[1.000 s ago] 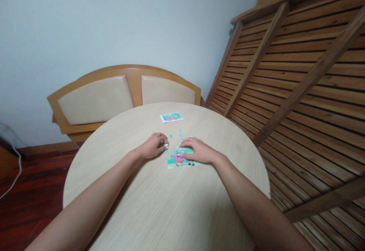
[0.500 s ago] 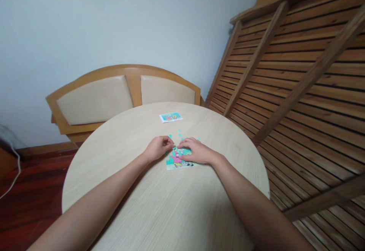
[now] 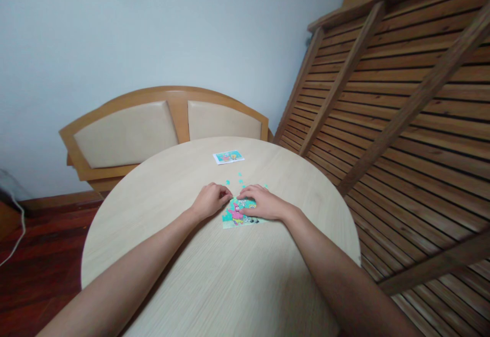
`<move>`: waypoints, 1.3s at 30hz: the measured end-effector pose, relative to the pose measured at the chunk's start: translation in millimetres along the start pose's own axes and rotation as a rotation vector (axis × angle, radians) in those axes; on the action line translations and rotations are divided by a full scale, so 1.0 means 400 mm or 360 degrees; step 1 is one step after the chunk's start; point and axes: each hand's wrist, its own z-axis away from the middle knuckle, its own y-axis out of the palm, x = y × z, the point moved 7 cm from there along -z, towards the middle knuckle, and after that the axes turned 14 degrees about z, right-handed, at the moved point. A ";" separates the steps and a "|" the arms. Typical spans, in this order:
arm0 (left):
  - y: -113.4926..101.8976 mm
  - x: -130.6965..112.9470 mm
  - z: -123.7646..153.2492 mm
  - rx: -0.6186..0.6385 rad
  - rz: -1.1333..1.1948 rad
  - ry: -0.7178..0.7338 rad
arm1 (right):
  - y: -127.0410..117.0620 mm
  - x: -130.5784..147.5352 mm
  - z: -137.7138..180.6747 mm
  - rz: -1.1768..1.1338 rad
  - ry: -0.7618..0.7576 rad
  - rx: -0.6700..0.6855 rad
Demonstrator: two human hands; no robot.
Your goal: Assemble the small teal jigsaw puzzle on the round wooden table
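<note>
A small teal cartoon jigsaw puzzle (image 3: 238, 216) lies on the round pale wooden table (image 3: 214, 275). My left hand (image 3: 212, 200) rests at the puzzle's upper left corner with its fingers curled in a pinch; what they hold is too small to make out. My right hand (image 3: 262, 203) lies flat on the right part of the puzzle, fingers stretched toward the left hand. A few loose teal pieces (image 3: 239, 177) sit just beyond both hands.
A small picture card (image 3: 228, 157) lies near the table's far edge. Behind the table stands a wooden bench with padded back (image 3: 153, 127). A slatted wooden frame (image 3: 401, 107) leans at the right. Dark red floor (image 3: 34, 255) shows at the left.
My left hand has moved right from beside the puzzle to its upper left corner, close to my right fingertips. The right hand has stayed on the puzzle.
</note>
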 end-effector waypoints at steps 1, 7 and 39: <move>-0.001 -0.004 0.000 0.0001 -0.0021 0.0022 | 0.000 0.000 0.000 0.0000 0.0001 0.0002; -0.005 -0.012 0.001 0.0023 -0.0034 0.0090 | 0.002 -0.003 0.000 -0.0001 0.0002 -0.0005; -0.065 0.025 0.000 -0.0028 -0.0295 0.0104 | -0.006 0.010 0.004 0.0066 -0.0006 0.0031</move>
